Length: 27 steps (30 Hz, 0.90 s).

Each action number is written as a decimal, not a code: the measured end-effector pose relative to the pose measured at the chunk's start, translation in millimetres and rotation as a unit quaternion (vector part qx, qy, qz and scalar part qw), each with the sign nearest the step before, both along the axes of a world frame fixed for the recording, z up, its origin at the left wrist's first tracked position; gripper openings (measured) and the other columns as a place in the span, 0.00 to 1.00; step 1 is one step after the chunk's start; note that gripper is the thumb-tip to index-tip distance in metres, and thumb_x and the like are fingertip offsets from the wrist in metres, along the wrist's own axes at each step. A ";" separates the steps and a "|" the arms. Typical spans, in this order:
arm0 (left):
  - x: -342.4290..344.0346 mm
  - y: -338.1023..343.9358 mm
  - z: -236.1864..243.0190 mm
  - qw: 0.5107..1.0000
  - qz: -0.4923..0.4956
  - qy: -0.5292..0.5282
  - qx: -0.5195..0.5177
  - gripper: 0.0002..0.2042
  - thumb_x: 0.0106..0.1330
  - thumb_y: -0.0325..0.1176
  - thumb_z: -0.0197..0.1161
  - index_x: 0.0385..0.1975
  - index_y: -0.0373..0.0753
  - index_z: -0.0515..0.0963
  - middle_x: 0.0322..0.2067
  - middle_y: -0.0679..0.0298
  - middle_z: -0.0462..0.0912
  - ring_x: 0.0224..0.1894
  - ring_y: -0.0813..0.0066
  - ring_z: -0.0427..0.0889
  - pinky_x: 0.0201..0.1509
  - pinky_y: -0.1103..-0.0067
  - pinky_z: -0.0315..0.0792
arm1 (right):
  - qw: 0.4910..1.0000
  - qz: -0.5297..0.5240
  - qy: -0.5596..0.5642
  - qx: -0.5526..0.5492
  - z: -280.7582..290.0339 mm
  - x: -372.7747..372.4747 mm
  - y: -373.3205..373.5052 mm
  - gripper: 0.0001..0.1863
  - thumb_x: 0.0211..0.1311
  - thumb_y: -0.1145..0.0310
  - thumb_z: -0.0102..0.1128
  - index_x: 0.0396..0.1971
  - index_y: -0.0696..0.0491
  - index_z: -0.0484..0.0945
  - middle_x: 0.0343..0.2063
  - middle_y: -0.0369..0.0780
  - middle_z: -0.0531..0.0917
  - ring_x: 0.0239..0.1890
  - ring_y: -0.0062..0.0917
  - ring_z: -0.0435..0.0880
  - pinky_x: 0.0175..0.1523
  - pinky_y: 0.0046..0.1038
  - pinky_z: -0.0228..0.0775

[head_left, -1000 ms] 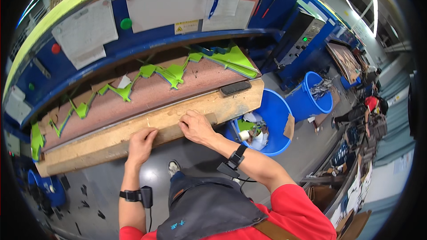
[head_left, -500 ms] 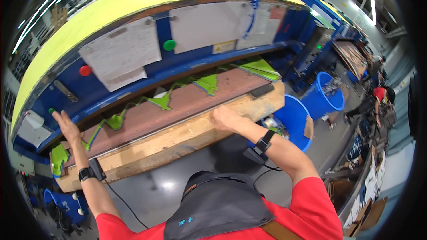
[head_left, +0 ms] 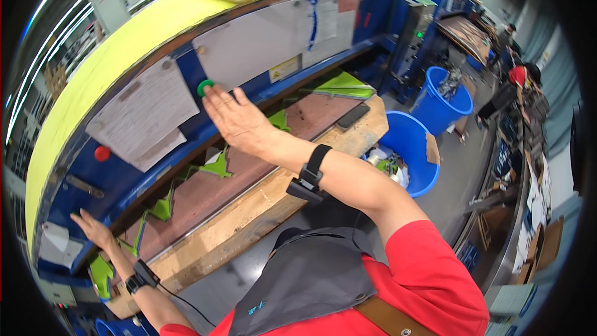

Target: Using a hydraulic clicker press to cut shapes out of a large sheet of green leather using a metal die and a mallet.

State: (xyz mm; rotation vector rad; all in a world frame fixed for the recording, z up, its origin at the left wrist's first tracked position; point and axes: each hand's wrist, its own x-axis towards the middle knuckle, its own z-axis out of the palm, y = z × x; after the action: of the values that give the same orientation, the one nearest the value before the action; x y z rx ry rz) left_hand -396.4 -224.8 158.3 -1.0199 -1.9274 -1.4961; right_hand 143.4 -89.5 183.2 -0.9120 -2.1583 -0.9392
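Observation:
My right hand [head_left: 237, 123] reaches up to the blue front panel of a large machine. Its fingers are stretched out, and the fingertips touch a round green button [head_left: 205, 88]. At the panel's left end is my left hand [head_left: 95, 230], fingers extended against the blue surface; what lies under its fingertips is hidden. Neither hand holds anything. Below the panel, jagged bright green sheet material [head_left: 217, 165] lies along a reddish-brown board [head_left: 242, 168], partly under the machine. A thick wooden ledge [head_left: 217, 218] runs along the board's near side.
A red button [head_left: 102, 154] and paper sheets [head_left: 144, 115] are on the panel. A black phone-like slab [head_left: 352, 117] lies on the ledge's right end. Blue bins [head_left: 429, 177] with scraps stand at the right. Tools and a blue strap [head_left: 311, 6] lie on the yellow top. Another person [head_left: 519, 78] is farther right.
My right hand has left the wooden ledge and moved up and left to the green button, its fingers now straightened. My left hand stays at the panel's left end. The view has shifted.

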 end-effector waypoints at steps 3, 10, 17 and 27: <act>1.5 1.7 2.7 1.000 -0.002 -0.002 0.004 0.36 0.79 0.55 0.47 0.74 0.29 0.54 0.73 0.44 0.58 0.75 0.51 0.60 0.76 0.70 0.56 | 1.000 -0.007 0.006 0.019 -1.2 3.5 3.1 0.28 0.68 0.65 0.46 0.65 0.64 0.69 0.70 0.52 0.66 0.73 0.42 0.63 0.69 0.50 0.58; 13.1 6.2 3.2 0.999 0.014 -0.013 0.026 0.36 0.79 0.52 0.47 0.73 0.26 0.55 0.72 0.41 0.59 0.74 0.51 0.61 0.76 0.71 0.57 | 0.999 -0.007 0.006 0.031 -3.6 6.2 3.4 0.28 0.70 0.63 0.45 0.66 0.63 0.69 0.70 0.51 0.66 0.72 0.41 0.64 0.69 0.49 0.58; 26.8 16.8 7.9 0.995 0.018 -0.062 0.075 0.36 0.79 0.52 0.48 0.72 0.25 0.55 0.70 0.39 0.62 0.71 0.48 0.65 0.74 0.69 0.62 | 1.000 -0.003 0.008 0.021 -2.9 5.3 3.4 0.29 0.71 0.64 0.44 0.67 0.63 0.66 0.71 0.53 0.64 0.73 0.42 0.63 0.70 0.48 0.57; 23.1 16.5 -9.4 0.994 0.089 0.005 0.063 0.31 0.79 0.48 0.50 0.69 0.27 0.63 0.66 0.39 0.69 0.66 0.44 0.71 0.71 0.68 0.65 | 0.991 0.074 0.082 -0.079 -15.7 15.2 -8.7 0.29 0.62 0.68 0.56 0.63 0.64 0.70 0.67 0.54 0.69 0.68 0.43 0.69 0.67 0.45 0.62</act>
State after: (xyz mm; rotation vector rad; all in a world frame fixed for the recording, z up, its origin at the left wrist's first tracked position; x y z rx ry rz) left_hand -373.3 -208.3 148.9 -0.7780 -1.8396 -1.4876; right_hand 158.6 -98.2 167.5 -0.8580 -2.1476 -0.6060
